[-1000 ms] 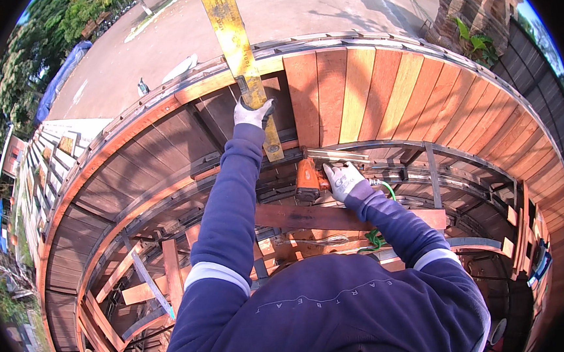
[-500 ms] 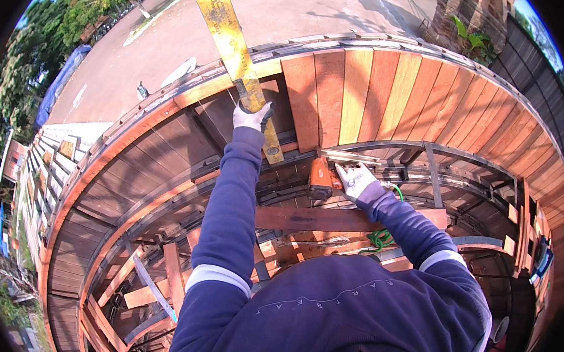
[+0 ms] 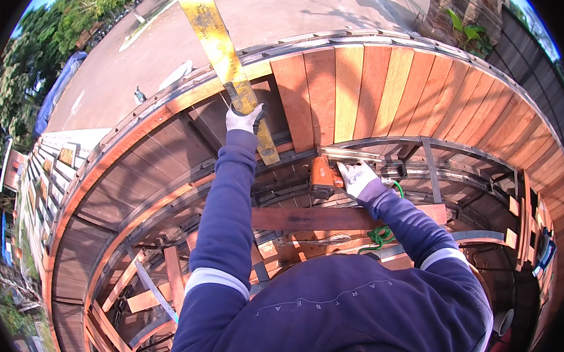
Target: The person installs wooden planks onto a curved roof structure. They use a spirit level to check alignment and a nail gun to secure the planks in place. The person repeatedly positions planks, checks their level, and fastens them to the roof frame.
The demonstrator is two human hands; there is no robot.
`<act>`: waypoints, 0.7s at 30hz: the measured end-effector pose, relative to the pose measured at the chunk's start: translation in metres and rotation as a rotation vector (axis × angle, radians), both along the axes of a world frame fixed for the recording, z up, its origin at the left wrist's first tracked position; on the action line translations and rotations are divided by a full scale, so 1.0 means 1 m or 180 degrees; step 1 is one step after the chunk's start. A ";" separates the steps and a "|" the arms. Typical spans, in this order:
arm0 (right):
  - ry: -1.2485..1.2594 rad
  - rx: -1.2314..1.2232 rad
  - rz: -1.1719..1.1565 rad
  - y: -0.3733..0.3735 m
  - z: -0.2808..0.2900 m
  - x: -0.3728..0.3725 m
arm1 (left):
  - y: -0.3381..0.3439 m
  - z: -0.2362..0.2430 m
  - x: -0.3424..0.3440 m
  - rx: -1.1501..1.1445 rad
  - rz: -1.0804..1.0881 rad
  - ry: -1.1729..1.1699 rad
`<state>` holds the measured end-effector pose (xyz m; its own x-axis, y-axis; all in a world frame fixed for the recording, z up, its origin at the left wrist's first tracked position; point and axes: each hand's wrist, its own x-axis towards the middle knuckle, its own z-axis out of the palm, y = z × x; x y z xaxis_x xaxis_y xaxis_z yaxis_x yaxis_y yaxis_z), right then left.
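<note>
Left hand [image 3: 244, 121]: gloved, clamped round the yellow bar [image 3: 217, 40], nearer its lower end.
Bar: leaning left at the top, just left of the slats [image 3: 353, 92], upper end out past the rim [image 3: 191, 98]!
Right hand [image 3: 359, 178]: gloved too, closed on the orange nailer [image 3: 322, 178].
Nailer: just below the slats, right of the bar's foot.
Hose [image 3: 380, 236]: green, coiled below the right hand.
Plank [image 3: 298, 219]: 1, reddish, crossing beneath the right forearm [image 3: 408, 223].

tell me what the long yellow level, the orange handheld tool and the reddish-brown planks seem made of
Long yellow level: probably painted metal; its yellow coat looks scuffed. Orange handheld tool: perhaps plastic or painted metal, smooth-looking. Reddish-brown planks: wood, likely unpainted; tones vary board to board.
</note>
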<state>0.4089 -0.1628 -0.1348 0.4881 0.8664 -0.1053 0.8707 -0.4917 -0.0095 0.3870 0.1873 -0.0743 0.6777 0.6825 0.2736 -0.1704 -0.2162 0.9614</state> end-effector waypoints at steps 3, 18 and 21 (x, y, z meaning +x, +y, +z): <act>-0.0087 0.0247 0.0112 -0.004 -0.004 0.001 | -0.003 0.004 0.000 0.0087 0.0018 0.0198; 0.0000 0.0238 0.0366 -0.048 0.082 -0.099 | -0.024 0.049 -0.061 -0.0057 -0.0117 -0.0107; 0.0042 -0.0249 0.0384 -0.059 0.072 -0.119 | -0.054 0.093 -0.125 -0.0181 -0.0135 -0.0610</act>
<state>0.2901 -0.2217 -0.0625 0.3790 0.9076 -0.1805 0.9236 -0.3831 0.0129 0.2621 0.1331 0.0183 0.6455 0.6725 0.3621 -0.3592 -0.1512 0.9209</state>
